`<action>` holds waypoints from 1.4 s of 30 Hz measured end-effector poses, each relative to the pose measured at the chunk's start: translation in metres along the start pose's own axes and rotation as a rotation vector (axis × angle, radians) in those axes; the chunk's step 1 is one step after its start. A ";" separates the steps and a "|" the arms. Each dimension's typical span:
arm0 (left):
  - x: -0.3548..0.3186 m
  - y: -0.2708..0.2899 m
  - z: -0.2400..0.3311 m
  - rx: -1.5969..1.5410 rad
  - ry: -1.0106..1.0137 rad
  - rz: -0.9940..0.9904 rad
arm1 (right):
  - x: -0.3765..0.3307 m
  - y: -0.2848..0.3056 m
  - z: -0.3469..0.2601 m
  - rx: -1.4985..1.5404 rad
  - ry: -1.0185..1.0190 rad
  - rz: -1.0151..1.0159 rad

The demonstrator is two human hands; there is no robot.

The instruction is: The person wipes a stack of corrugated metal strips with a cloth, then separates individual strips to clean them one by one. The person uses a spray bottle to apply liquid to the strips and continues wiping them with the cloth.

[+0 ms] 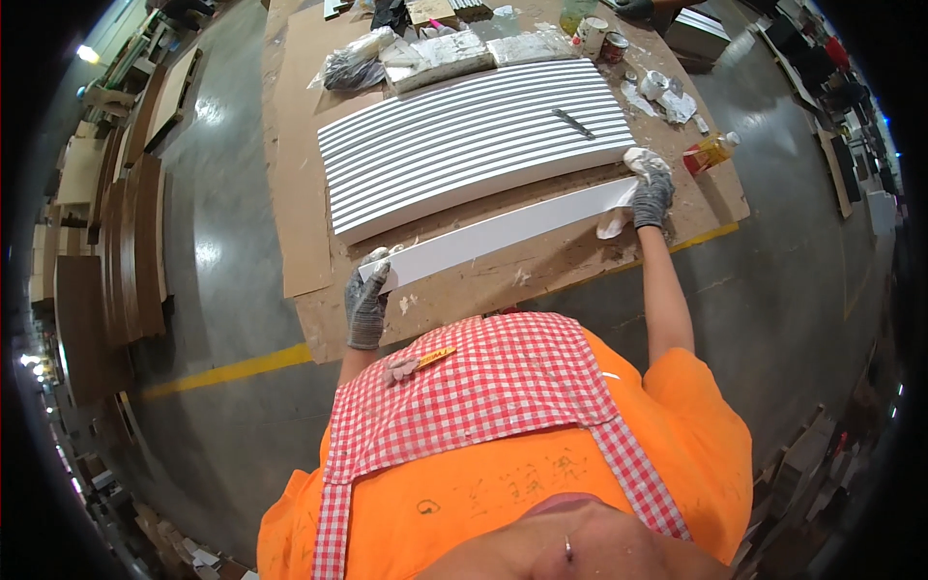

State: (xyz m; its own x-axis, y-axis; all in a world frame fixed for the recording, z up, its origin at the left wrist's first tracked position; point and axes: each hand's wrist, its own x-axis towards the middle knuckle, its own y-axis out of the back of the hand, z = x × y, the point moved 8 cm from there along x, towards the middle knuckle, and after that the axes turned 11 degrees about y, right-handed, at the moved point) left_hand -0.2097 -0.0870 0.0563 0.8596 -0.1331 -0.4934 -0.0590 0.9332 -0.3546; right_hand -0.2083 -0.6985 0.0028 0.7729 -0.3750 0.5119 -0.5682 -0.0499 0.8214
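Observation:
A long white board (507,232) lies across the near part of the worktable, its right end farther from me than its left. My left hand (366,307), in a grey glove with whitish fingertips, is closed around the board's left end. At the opposite end my right hand (652,196), gloved alike, grips a crumpled white cloth (613,224) against the board. Its fingertips are partly hidden by the cloth. Just beyond the board, several similar white boards (474,145) stand on edge, packed side by side. A thin dark tool (573,124) rests on top of them.
Behind the boards sit white-smeared blocks (440,60) and a plastic bag (360,60). Cans (614,46) and a bottle of yellowish liquid (710,153) stand at the right. Another person's dark-gloved hand (634,9) shows at the far edge. Brown panels (116,251) lean at left.

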 end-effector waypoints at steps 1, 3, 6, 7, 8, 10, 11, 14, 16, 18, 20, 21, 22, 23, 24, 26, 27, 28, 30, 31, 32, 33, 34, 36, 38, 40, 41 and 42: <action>-0.001 -0.004 0.005 0.035 -0.002 0.001 | 0.002 0.007 0.011 -0.006 0.041 0.083; -0.003 -0.004 0.009 0.090 -0.016 0.009 | 0.016 0.006 0.027 -0.035 0.027 0.016; 0.006 -0.013 0.019 0.278 -0.054 -0.026 | 0.029 0.011 0.094 0.125 -0.100 -0.007; -0.001 -0.020 0.029 0.319 -0.056 -0.023 | 0.031 -0.003 0.105 0.587 -0.367 -0.092; -0.008 -0.026 0.037 0.360 -0.057 -0.022 | 0.023 -0.006 0.123 0.359 -0.726 -0.297; -0.015 -0.018 0.037 0.486 0.040 -0.045 | 0.008 0.003 0.082 1.056 -0.976 -0.133; -0.015 -0.017 0.038 0.541 0.038 -0.076 | 0.016 0.005 0.084 0.979 -0.621 -0.214; -0.019 -0.018 0.048 0.687 -0.135 -0.121 | 0.002 0.018 0.069 1.422 -0.844 -0.123; -0.034 -0.032 0.070 0.773 -0.440 -0.157 | -0.002 0.049 0.044 1.258 -0.939 0.021; -0.037 -0.040 0.079 0.821 -0.504 -0.144 | -0.004 0.052 0.068 1.101 -0.843 0.053; -0.038 -0.042 0.086 0.834 -0.585 -0.156 | -0.008 0.067 0.094 0.741 -0.776 0.094; -0.034 -0.040 0.085 0.830 -0.589 -0.173 | 0.003 0.082 0.110 0.466 -0.582 0.119; -0.035 -0.039 0.087 0.847 -0.629 -0.153 | 0.004 0.087 0.115 0.579 -0.583 0.236; -0.037 -0.040 0.088 0.865 -0.670 -0.133 | 0.004 0.093 0.121 0.691 -0.574 0.355; -0.039 -0.039 0.090 0.882 -0.709 -0.108 | 0.014 0.096 0.116 0.644 -0.485 0.287; -0.039 -0.040 0.091 1.048 -0.850 -0.052 | 0.026 0.097 0.117 0.543 -0.307 0.158; -0.035 -0.034 0.091 1.005 -0.876 0.032 | 0.028 0.085 0.115 0.568 -0.171 0.042; -0.038 -0.026 0.088 0.967 -0.893 0.142 | 0.023 0.061 0.077 0.673 -0.210 -0.168; -0.029 -0.021 0.077 0.639 -0.623 0.020 | 0.008 0.047 -0.014 0.653 -0.127 -0.500; -0.026 -0.020 0.073 0.632 -0.579 0.019 | -0.001 0.036 -0.038 0.549 0.004 -0.608; -0.021 -0.020 0.070 0.622 -0.537 0.005 | -0.015 0.015 -0.050 0.250 0.274 -0.621; -0.018 -0.017 0.066 0.730 -0.513 -0.020 | -0.018 0.015 -0.075 0.240 0.382 -0.556; -0.020 -0.010 0.063 0.763 -0.525 0.008 | -0.033 0.024 -0.121 0.231 0.486 -0.493; -0.020 -0.005 0.058 0.831 -0.548 0.035 | -0.068 0.052 -0.219 0.198 0.668 -0.354; -0.021 -0.003 0.056 0.808 -0.498 0.055 | -0.089 0.067 -0.303 0.283 0.870 -0.328; -0.022 -0.008 0.061 0.838 -0.539 0.064 | -0.097 0.099 -0.380 0.495 0.968 -0.229; -0.020 -0.009 0.062 0.802 -0.536 0.053 | -0.093 0.110 -0.414 0.641 0.945 -0.321; -0.016 -0.009 0.061 0.767 -0.530 0.037 | -0.090 0.117 -0.442 0.783 0.912 -0.413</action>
State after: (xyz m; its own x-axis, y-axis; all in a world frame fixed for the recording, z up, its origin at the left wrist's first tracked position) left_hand -0.1922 -0.0726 0.1157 0.9944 -0.1055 0.0003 0.0980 0.9245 0.3685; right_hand -0.2196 -0.2621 0.1645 0.6677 0.5542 0.4970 -0.0132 -0.6587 0.7523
